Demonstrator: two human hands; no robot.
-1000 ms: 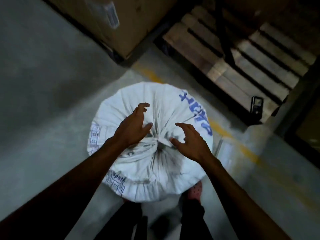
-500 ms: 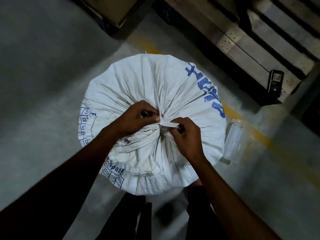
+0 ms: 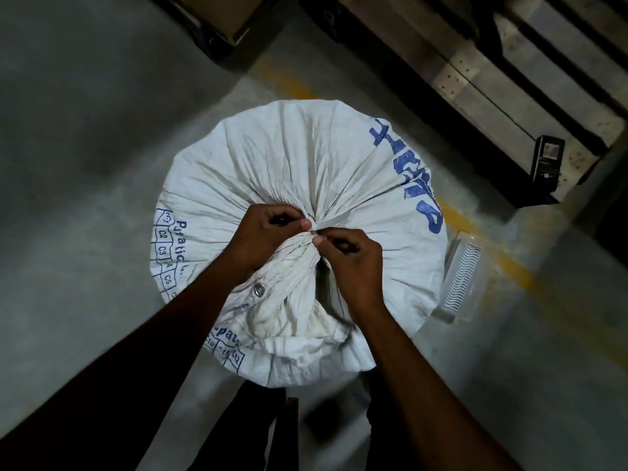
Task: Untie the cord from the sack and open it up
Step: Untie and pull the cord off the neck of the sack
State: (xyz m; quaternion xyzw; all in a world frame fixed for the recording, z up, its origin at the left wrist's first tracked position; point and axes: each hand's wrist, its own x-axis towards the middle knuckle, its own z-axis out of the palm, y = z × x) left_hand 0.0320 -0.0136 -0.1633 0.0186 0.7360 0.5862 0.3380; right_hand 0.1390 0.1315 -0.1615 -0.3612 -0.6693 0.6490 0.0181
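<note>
A full white woven sack point(image 3: 292, 164) with blue print stands upright on the floor below me, its mouth gathered into a tight neck at the centre. A thin pale cord point(image 3: 331, 219) is tied around that neck, one end trailing to the right. My left hand point(image 3: 268, 232) pinches the cord at the knot from the left. My right hand point(image 3: 353, 263) pinches it from the right, fingertips almost touching the left thumb. The knot itself is mostly hidden by my fingers. The loose sack top point(image 3: 289, 300) bunches toward me, with a metal eyelet showing.
A wooden pallet point(image 3: 492, 62) lies at the upper right with a small black phone point(image 3: 547, 161) on its corner. A clear plastic packet point(image 3: 462, 277) lies on the floor right of the sack. A cardboard box point(image 3: 217, 11) sits at top. A yellow floor line runs diagonally.
My hands came down from hovering open above the sack and closed on the cord at the neck. The view has moved closer over the sack.
</note>
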